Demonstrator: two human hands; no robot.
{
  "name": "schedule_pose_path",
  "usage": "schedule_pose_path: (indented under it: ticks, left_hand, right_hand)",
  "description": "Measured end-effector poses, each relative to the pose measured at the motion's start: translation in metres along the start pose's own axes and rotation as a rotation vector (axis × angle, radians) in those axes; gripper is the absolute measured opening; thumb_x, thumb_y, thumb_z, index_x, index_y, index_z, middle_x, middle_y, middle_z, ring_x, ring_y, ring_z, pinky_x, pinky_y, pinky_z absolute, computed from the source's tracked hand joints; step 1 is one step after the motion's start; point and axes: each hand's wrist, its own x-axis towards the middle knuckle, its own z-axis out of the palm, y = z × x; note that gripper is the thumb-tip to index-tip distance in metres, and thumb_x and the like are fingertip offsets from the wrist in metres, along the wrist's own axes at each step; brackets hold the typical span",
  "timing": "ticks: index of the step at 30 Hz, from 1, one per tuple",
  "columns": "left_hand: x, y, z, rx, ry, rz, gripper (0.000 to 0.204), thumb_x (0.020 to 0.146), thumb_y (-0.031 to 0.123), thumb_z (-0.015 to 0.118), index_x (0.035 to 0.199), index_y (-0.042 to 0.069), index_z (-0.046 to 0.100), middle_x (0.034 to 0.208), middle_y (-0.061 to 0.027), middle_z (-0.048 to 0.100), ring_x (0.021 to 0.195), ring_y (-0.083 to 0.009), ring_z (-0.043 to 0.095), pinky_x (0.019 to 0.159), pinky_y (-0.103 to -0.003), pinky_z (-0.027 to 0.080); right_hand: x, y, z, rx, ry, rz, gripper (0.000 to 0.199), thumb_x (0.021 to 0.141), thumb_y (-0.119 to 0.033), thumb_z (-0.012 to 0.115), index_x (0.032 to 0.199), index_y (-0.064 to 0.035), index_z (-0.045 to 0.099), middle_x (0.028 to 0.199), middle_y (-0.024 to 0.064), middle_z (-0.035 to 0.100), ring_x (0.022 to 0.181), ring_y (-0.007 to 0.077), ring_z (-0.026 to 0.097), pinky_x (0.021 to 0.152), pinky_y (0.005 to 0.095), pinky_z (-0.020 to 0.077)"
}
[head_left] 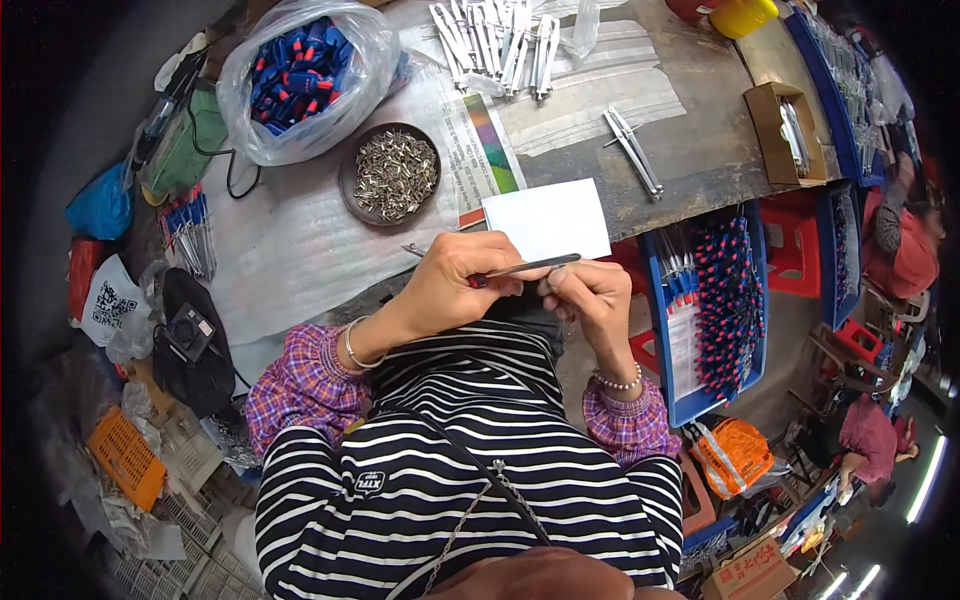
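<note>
My left hand (pixel 462 268) is closed around a slim dark piece (pixel 535 265) with a small red part near its inner end. A thin metal tip (pixel 412 248) sticks out past the back of that hand; whether it belongs to the same piece I cannot tell. My right hand (pixel 592 297) is pinched close by the dark piece's far end, and what its fingertips hold is hidden. Just beyond both hands lies a white rectangular pad (pixel 547 222) at the table edge. A round dark bowl (pixel 347 200) full of small metal rivets (pixel 397 173) stands further left.
A clear plastic bag (pixel 235 125) holds blue-and-red plastic handles (pixel 298 78). Long metal parts (pixel 495 45) lie at the back, one pair (pixel 632 155) apart. At right, a blue tray (pixel 672 345) holds many blue-and-red-handled pieces. Beside it are a cardboard box (pixel 772 135) and red stools (pixel 797 250).
</note>
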Motion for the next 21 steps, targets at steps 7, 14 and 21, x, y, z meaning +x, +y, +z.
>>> schedule_pose_path:
  ticks: [7, 14, 21]
  left_hand:
    - [-0.001, -0.001, -0.003, -0.081, -0.017, -0.044, 0.034, 0.067, -0.012, 0.063, 0.098, 0.001, 0.067, 0.074, -0.0045, 0.063, 0.065, -0.0081, 0.056, 0.057, -0.02, 0.042]
    - [0.002, 0.008, -0.012, -0.268, -0.013, -0.262, 0.025, 0.073, -0.004, 0.066, 0.097, 0.001, 0.067, 0.074, 0.0012, 0.062, 0.058, -0.0009, 0.046, 0.052, -0.016, 0.035]
    - [0.003, 0.012, -0.014, -0.329, -0.039, -0.326, 0.023, 0.073, -0.001, 0.066, 0.096, 0.001, 0.067, 0.073, 0.0004, 0.062, 0.058, -0.0008, 0.047, 0.053, -0.016, 0.035]
  right_hand:
    - [0.001, 0.023, -0.002, 0.515, -0.151, 0.223, 0.026, 0.086, -0.016, 0.053, 0.068, 0.0012, 0.061, 0.057, 0.0046, 0.057, 0.043, 0.0041, 0.046, 0.038, 0.0152, 0.0312]
    - [0.001, 0.008, 0.008, 0.219, 0.066, 0.112, 0.025, 0.09, -0.015, 0.052, 0.076, 0.005, 0.059, 0.062, 0.0084, 0.058, 0.046, 0.0076, 0.048, 0.038, 0.0177, 0.0343]
    - [-0.001, 0.003, 0.008, 0.086, 0.1, -0.074, 0.014, 0.086, -0.008, 0.058, 0.088, 0.0055, 0.063, 0.07, 0.0088, 0.063, 0.053, 0.0081, 0.055, 0.045, 0.018, 0.0422]
